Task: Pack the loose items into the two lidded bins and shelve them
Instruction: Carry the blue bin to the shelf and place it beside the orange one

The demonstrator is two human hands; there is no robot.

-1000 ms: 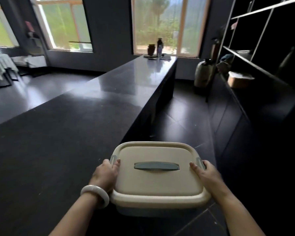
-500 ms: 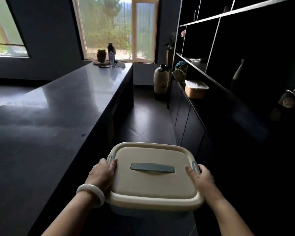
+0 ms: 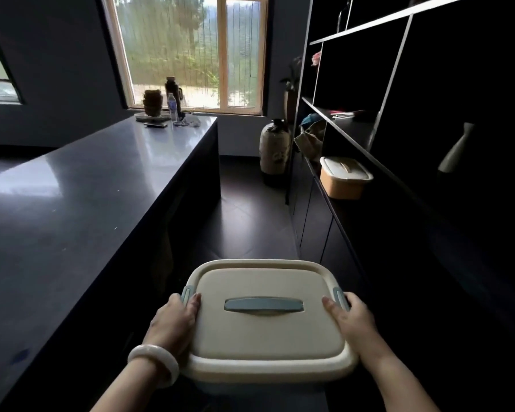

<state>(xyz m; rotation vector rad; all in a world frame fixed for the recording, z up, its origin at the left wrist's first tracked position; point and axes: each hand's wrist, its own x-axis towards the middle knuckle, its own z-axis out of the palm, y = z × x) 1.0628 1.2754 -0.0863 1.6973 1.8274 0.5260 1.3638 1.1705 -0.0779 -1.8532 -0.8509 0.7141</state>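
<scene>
Carried bin: a cream square plastic bin, lid on, with a flat grey-blue bar handle lying across the top. It is held in the air over the dark floor, in the aisle between the counter and the shelving.
Left grip: the left hand clasps the bin's left edge. The thumb lies on the lid beside a grey-blue side latch, and the other fingers wrap over the rim out of sight.
Right grip: the right hand clasps the right edge the same way, thumb on the lid.
Wrist: a smooth white bangle sits on the left wrist, just beside the bin's near corner.
Second bin: a smaller orange bin with a cream lid stands closed on the low ledge of the shelving, ahead on the right.
Shelving: tall black open shelving runs along the right; a pale vase stands in one bay.
Counter: a long dark glossy counter runs along the left. At its far end, by the window, are a brown jar and a clear water bottle.
Floor: a large pale ceramic jar stands at the aisle's far end.
</scene>
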